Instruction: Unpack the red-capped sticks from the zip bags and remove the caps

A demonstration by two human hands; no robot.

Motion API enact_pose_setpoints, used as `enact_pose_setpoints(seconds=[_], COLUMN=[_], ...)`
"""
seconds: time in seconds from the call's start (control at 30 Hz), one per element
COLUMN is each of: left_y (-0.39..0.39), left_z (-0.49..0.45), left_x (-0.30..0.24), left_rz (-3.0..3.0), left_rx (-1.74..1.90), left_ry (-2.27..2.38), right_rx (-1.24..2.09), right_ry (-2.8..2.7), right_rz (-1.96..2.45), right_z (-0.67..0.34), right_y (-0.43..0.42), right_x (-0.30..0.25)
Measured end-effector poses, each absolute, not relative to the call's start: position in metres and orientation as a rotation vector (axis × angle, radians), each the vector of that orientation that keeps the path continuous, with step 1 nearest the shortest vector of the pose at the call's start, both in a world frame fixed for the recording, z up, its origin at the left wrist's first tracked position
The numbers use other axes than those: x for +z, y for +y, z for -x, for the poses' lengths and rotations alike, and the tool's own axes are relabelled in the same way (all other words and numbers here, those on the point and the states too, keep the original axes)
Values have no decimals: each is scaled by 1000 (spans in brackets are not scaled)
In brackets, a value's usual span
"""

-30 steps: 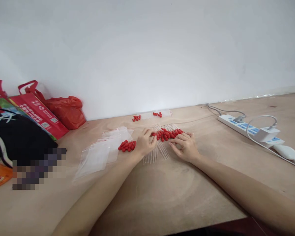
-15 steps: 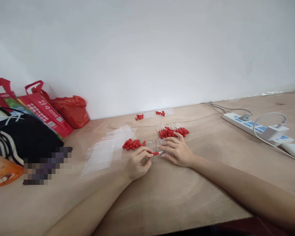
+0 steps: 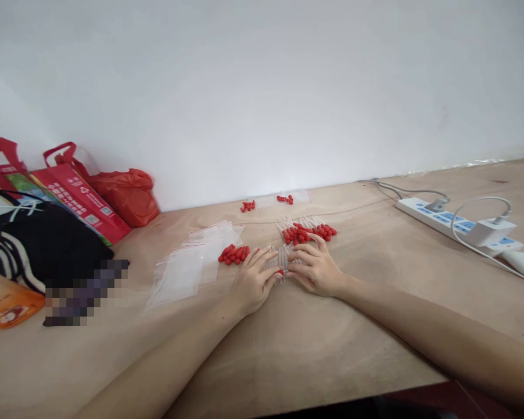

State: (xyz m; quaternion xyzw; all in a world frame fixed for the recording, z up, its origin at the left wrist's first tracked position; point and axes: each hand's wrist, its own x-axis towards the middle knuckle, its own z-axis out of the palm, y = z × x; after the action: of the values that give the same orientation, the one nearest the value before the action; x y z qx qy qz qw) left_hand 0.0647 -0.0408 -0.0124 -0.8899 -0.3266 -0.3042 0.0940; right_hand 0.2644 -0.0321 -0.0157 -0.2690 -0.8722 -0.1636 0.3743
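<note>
My left hand (image 3: 254, 283) is closed in a pinch on a red rubber bulb (image 3: 281, 272), which is mostly hidden by the fingers. Facing it, my right hand (image 3: 318, 269) has its fingertips closed on a thin glass tube (image 3: 286, 272) that meets the bulb. Under and between both hands lies a row of clear glass tubes (image 3: 283, 256). Just left of my left hand is a pile of loose red rubber bulbs (image 3: 233, 254). Beyond my right hand, finished-looking glass droppers with red bulbs (image 3: 297, 233) lie in a heap, their tubes pointing to the wall.
Clear zip bags (image 3: 181, 270) are spread at the left. Near the wall lies another bag (image 3: 267, 201) with small red bulbs on it. A white power strip (image 3: 445, 219) with cables runs along the right. Red shopping bags (image 3: 81, 198) and a black bag (image 3: 56, 247) stand far left.
My left hand has moved right and turned palm down over the tubes, bringing the bulb up against my right fingertips. My right hand has barely moved.
</note>
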Motion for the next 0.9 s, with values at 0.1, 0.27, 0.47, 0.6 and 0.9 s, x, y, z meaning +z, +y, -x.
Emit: enact_pose_setpoints(seconds=[0.1, 0.27, 0.47, 0.6, 0.9], left_y=[-41, -47, -45, -42, -13], left_z=[-63, -63, -46, -21, 7], left_x=[-12, -7, -5, -6, -3], left_rz=[2633, 2614, 2560, 2469, 2079], left_rx=[-921, -867, -909, -995, -1304], left_ry=[-915, -878, -928, -1097, -1567], right_rx=[-455, -476, -447, -372, -288], right_ry=[-2234, -2248, -2206, -2126, -2066], right_rz=[637, 569, 630, 948, 1304], right_z=[-265, -267, -286, -306, -292], right_y=[-33, -34, -32, -27, -19], right_x=[-16, -17, -19, -21, -31])
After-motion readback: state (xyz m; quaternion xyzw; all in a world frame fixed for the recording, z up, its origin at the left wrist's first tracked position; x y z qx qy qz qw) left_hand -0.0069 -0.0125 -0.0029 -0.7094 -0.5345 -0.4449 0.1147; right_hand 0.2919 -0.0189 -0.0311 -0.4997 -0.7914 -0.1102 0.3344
